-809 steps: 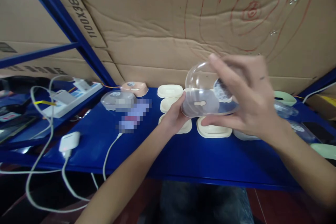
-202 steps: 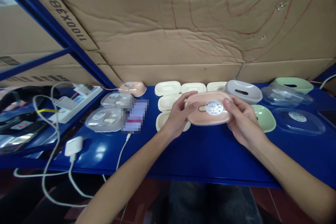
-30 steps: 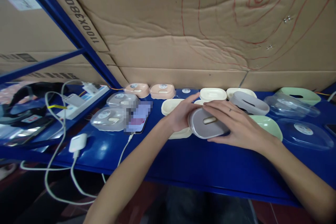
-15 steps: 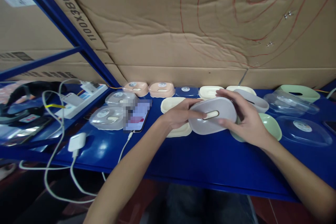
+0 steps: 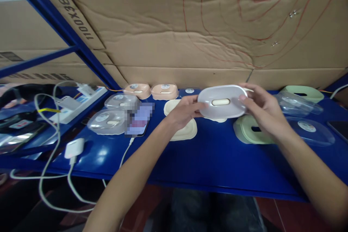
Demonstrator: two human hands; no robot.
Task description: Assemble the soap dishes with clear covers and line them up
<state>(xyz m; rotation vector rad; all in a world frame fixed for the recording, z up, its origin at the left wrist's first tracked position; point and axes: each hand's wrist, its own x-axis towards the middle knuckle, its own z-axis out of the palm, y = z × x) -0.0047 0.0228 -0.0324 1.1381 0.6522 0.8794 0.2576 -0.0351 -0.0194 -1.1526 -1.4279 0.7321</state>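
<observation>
Both hands hold a grey oval soap-box shell [image 5: 221,101] with a cream slot in its middle, lifted above the blue shelf [image 5: 212,163]. My left hand [image 5: 185,110] grips its left end and my right hand [image 5: 261,107] its right end. Just below lie a cream tray [image 5: 187,132] and a green shell [image 5: 250,132] turned bottom up. Two pink boxes [image 5: 163,91] stand at the back, near a cardboard wall.
Clear lids [image 5: 312,132] lie at the right, with another green shell [image 5: 301,92] behind. Two clear-lidded boxes [image 5: 107,125], a phone [image 5: 138,121], a power strip [image 5: 73,103] and white cables with a charger [image 5: 73,148] crowd the left.
The grey shell has been raised off the shelf and moved back and up between both hands. The green shell beneath it is now uncovered.
</observation>
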